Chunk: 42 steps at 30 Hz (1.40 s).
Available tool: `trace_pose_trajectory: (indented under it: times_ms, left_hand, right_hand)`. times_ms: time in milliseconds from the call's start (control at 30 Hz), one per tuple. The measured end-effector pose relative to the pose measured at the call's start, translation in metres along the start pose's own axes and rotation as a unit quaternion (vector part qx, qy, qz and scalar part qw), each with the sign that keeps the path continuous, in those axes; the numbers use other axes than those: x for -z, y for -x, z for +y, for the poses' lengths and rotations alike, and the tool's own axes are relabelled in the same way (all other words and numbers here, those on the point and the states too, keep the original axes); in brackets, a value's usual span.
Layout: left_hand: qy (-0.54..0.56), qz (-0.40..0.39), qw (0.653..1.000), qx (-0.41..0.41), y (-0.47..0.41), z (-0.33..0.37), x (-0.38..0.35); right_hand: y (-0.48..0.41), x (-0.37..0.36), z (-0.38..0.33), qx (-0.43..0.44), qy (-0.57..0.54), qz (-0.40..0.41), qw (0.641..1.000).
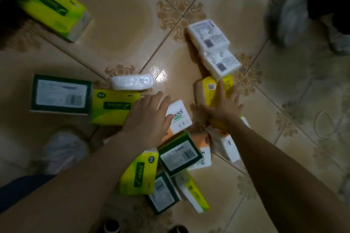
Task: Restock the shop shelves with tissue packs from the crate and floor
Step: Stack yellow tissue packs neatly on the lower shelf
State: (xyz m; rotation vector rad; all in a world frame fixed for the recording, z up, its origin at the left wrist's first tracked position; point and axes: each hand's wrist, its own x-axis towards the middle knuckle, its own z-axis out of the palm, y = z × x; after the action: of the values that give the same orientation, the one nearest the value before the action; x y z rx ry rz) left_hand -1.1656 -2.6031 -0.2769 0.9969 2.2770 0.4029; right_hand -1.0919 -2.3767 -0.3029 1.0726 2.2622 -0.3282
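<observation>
Dead centre of the frame, your left hand [149,117] is flat, fingers straight, over a yellow tissue pack [109,108] and a white facial pack [180,114]. Your right hand [225,108] is spread open too, resting on a second yellow pack [208,91]. More packs are scattered over the glossy beige floor tiles [117,15] with brown floral corners. The room's pretty dim. Upper right, a shoe [289,17] is just blur, and whatever's under your right wrist is mostly hidden.

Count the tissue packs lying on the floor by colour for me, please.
Yellow-green packs: 5
Dark green-edged packs: 3
Plain white packs: 3
White-and-orange packs: 3
Total: 14 in view; more may hide under the left hand and right hand.
</observation>
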Motion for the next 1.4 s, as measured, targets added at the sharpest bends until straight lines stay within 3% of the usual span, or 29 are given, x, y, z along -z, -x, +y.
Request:
trace_pose_trajectory:
  times_ms: [200,333,433,600,833,1000,1100,1233,1400]
  left_hand:
    - [0.014,-0.018,1.000,0.001,0.002,-0.008,-0.019]
    - [0.045,-0.011,0.998,0.031,0.022,0.001,-0.008]
    - [0.001,-0.052,0.996,0.068,0.053,0.006,0.016]
    - [-0.024,-0.089,0.993,0.074,0.130,0.009,0.077]
    - [-0.102,-0.040,0.981,0.159,0.236,0.036,0.179]
    - [-0.178,0.075,0.965,0.178,0.341,0.059,0.238]
    - [-0.128,0.154,0.953,0.227,0.421,0.060,0.263]
    - [0.053,0.265,0.925,0.267,0.531,0.059,0.276]
    - [0.197,0.448,0.830,0.267,0.650,0.077,0.268]
  right_hand:
    - [-0.019,-0.006,-0.003,-0.003,-0.110,0.027,0.994]
    - [0.005,-0.008,-0.011,0.011,-0.155,0.025,0.988]
    - [0.044,0.000,-0.025,0.040,-0.163,-0.002,0.986]
    - [0.142,0.036,-0.058,0.159,-0.160,-0.048,0.973]
    - [0.275,0.097,-0.100,0.363,-0.092,-0.015,0.927]
    - [0.376,0.135,-0.131,0.520,-0.006,0.042,0.853]
    - [0.440,0.154,-0.160,0.613,0.037,0.099,0.783]
    - [0.540,0.167,-0.205,0.736,0.095,0.152,0.653]
    - [0.653,0.153,-0.242,0.840,0.113,0.196,0.493]
